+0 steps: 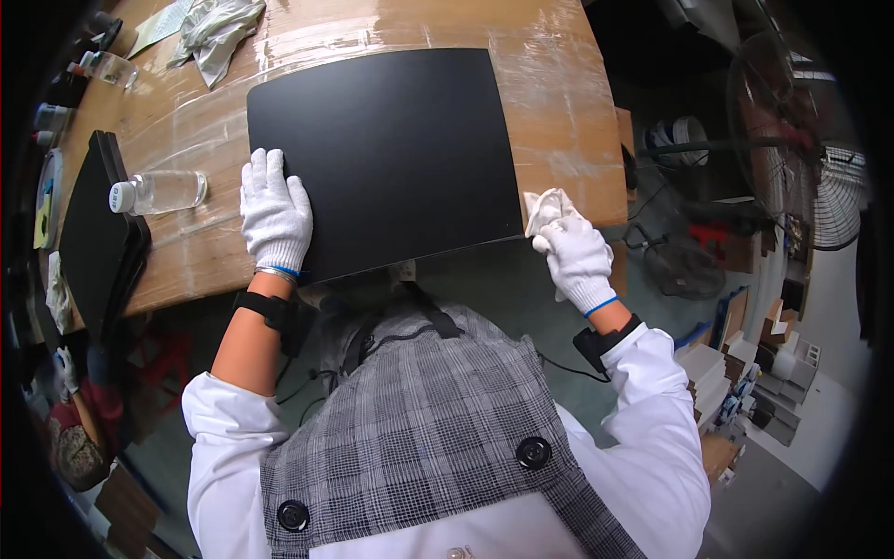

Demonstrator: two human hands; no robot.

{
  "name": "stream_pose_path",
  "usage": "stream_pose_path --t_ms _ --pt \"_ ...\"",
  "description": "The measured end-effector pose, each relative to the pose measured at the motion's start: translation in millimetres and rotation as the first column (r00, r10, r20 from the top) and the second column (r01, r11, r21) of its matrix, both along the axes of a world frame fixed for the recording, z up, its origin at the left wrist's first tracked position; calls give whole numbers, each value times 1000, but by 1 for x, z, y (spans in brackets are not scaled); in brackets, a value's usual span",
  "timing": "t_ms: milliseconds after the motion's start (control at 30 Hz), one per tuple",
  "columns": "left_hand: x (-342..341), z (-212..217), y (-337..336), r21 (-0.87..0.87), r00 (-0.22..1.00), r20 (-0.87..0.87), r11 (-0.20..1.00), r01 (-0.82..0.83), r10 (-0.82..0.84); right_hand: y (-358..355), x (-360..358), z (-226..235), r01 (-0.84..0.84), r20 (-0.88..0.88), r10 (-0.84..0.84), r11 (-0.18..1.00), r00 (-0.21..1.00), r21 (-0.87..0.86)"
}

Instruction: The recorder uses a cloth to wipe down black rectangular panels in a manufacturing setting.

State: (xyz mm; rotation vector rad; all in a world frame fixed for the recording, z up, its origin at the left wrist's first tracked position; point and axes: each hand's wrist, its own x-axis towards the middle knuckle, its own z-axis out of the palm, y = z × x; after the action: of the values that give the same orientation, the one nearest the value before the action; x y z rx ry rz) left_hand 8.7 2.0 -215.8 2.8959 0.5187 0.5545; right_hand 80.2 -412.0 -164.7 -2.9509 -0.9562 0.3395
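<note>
A large flat black panel (391, 154) lies on the wooden table, its near edge close to the table's front edge. My left hand (277, 210), in a white knit glove, rests flat on the panel's left side with its fingers stretched out. At the panel's near right corner is my right hand (577, 256), gloved the same way. Its fingers are closed round a crumpled white cloth (549, 210), which touches or nearly touches the panel's right edge.
Left of the panel, a clear plastic bottle (168, 192) lies beside a stack of black panels (93, 228). A crumpled cloth (216, 35) is at the table's far left. The tabletop (568, 112) wears clear film. A fan (684, 265) stands at right; another person (79, 419) is at lower left.
</note>
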Motion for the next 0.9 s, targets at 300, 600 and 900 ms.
stream_pose_path --t_ms 300,600,900 --pt "0 -3 0 17 1000 12 1000 3 -3 62 20 9 227 19 -227 960 974 -163" --pt "0 -1 0 1 1000 4 1000 -12 12 68 23 -5 469 -267 -414 862 870 192" --pt "0 -4 0 6 1000 18 1000 -11 11 63 17 -14 313 -59 -307 937 950 153"
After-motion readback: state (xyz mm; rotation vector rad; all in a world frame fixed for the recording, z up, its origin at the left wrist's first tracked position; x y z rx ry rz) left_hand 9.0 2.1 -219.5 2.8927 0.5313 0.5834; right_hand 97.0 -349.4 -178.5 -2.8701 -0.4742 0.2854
